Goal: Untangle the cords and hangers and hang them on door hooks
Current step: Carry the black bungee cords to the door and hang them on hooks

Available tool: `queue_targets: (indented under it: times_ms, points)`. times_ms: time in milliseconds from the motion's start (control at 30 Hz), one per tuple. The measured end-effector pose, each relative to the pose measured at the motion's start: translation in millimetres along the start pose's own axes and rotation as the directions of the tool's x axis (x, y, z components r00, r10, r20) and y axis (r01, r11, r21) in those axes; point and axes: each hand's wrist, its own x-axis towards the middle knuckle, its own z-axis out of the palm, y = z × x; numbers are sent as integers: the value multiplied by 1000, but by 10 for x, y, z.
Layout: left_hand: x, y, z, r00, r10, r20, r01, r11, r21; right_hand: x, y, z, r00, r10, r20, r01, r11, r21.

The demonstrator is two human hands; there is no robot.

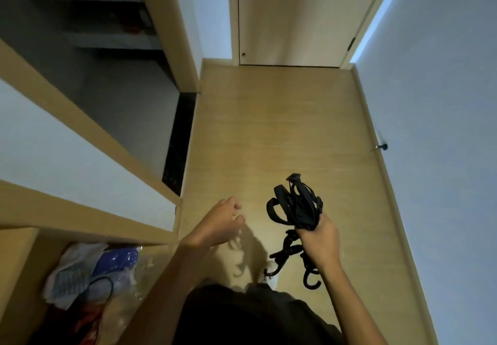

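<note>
- Dark, near-black top [255, 315], loose-fitting, fills the lower edge of view.
- Left arm [172, 272] and right arm [347, 299] bare as far as they show.
- Left hand [219, 223] and right hand [320, 242] bare.

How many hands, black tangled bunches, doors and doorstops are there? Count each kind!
Hands: 2, the left hand and the right hand
Tangles: 1, the black tangled bunch
Doors: 1, the door
Doorstops: 1, the doorstop
Total: 5
</note>
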Motion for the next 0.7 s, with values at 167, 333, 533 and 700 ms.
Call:
queue_targets:
  times_ms: [167, 333, 533, 700]
  points:
    - [263, 240, 188, 995, -72, 69, 73, 997, -9, 407, 154, -266, 996, 86, -15, -85, 995, 59]
    - [623, 358, 117, 986, -124, 110, 127, 992, -26, 973, 23, -339, 994, 103, 24, -104, 992, 71]
    - [1501, 577, -289, 988, -135, 72, 137, 990, -34, 1949, -382, -304, 998, 54, 20, -54, 998, 32]
    - [2418, 919, -880, 995, -67, 79, 71, 996, -51, 2782, -885, -353, 998, 19, 54, -17, 999, -40]
